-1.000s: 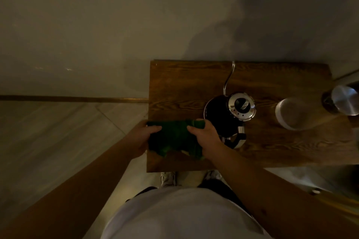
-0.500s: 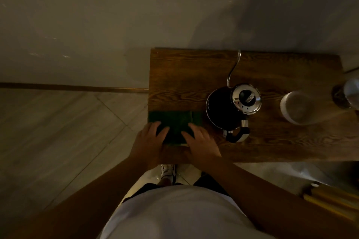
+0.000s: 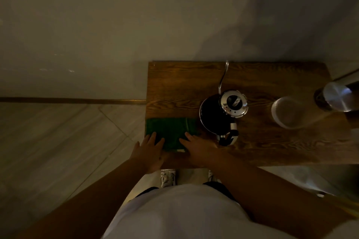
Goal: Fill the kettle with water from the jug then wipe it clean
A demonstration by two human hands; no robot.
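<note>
A black gooseneck kettle [image 3: 215, 118] with a shiny lid and a thin spout stands upright in the middle of the wooden table [image 3: 174, 83]. A folded green cloth [image 3: 172, 130] lies flat at the table's near left corner, just left of the kettle. My left hand [image 3: 148, 151] rests flat with its fingertips on the cloth's near left edge. Flat at the cloth's near right edge lies my right hand [image 3: 200, 150], close to the kettle's handle. Neither hand grips anything. A clear jug [image 3: 287, 112] stands to the right of the kettle.
A metal-lidded dark container [image 3: 336, 96] stands at the table's far right edge. The table is against a plain wall. Pale tiled floor [image 3: 58, 141] lies to the left, and my shoes [image 3: 168, 177] show below the table's near edge.
Both hands held the green cloth above the table, then laid it down flat. They have since slid back toward me, so only the fingertips rest on the cloth.
</note>
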